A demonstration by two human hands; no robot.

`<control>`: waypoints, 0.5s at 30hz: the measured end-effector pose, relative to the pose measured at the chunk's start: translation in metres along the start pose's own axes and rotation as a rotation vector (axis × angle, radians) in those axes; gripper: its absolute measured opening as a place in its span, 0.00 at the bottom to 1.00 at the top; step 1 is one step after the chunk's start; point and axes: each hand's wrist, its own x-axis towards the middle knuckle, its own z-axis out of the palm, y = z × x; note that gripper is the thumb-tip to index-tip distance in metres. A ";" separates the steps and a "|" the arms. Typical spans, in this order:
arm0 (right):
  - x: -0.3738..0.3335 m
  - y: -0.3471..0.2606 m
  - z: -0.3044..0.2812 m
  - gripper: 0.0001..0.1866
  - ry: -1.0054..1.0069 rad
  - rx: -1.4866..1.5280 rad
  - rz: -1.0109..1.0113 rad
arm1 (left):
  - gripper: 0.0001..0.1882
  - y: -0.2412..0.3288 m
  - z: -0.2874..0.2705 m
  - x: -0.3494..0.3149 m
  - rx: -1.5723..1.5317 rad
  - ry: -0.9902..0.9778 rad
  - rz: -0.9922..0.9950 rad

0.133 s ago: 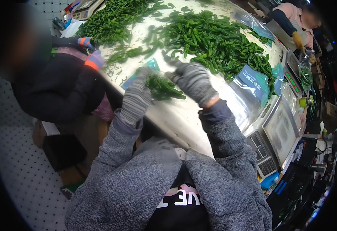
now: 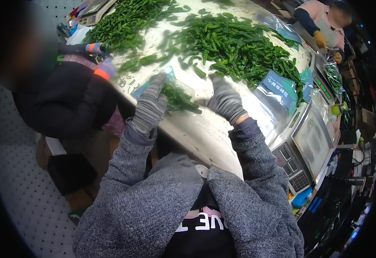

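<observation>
My left hand (image 2: 150, 105), in a grey striped knit glove, is closed on a transparent plastic bag (image 2: 169, 74) with a teal print. Green peppers (image 2: 178, 99) bulge in the bag, low over the white table. My right hand (image 2: 227, 99), in a matching glove, hovers just right of the bag, fingers stretched and thumb apart. Its fingertips are blurred, and nothing shows in them. Beyond it spreads a big heap of green peppers (image 2: 239, 47), with a few loose ones at its near edge.
Flat printed bags (image 2: 276, 92) lie right of the heap. A weighing scale (image 2: 310, 142) stands near my right forearm. At left a co-worker's gloved hands (image 2: 104, 69) are beside a second pepper pile (image 2: 123, 26). Another person in yellow gloves (image 2: 320, 39) stands far right.
My right hand has moved slightly right and down, away from the heap and the bag, and its fingers have spread. My left hand keeps the bag in nearly the same place.
</observation>
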 end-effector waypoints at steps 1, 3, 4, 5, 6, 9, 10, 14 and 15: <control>0.003 0.017 0.025 0.30 -0.226 -0.101 0.045 | 0.28 0.000 -0.002 0.006 -0.029 -0.021 -0.007; 0.004 0.035 0.056 0.16 -0.369 -0.035 -0.030 | 0.27 0.014 -0.013 0.004 -0.095 -0.053 -0.106; 0.005 0.032 0.038 0.12 -0.283 -0.204 -0.595 | 0.25 0.028 -0.020 0.012 -0.015 -0.025 -0.007; 0.002 0.028 0.014 0.11 -0.218 0.432 -0.453 | 0.25 0.049 -0.031 0.016 -0.088 -0.023 -0.063; -0.006 0.024 -0.019 0.09 -0.109 1.039 -0.254 | 0.24 0.075 -0.038 0.028 -0.186 -0.048 -0.099; -0.018 0.019 -0.084 0.08 0.136 0.764 -0.320 | 0.22 0.114 -0.054 0.057 -0.300 -0.093 -0.006; -0.021 0.026 -0.091 0.08 0.103 0.938 -0.279 | 0.21 0.121 -0.049 0.068 -0.326 -0.183 0.015; -0.070 0.070 -0.153 0.16 0.607 0.356 -0.540 | 0.19 0.173 -0.021 0.108 -0.655 -0.569 0.134; -0.084 0.083 -0.170 0.19 0.719 0.311 -0.522 | 0.15 0.183 -0.009 0.125 -0.435 -0.538 0.502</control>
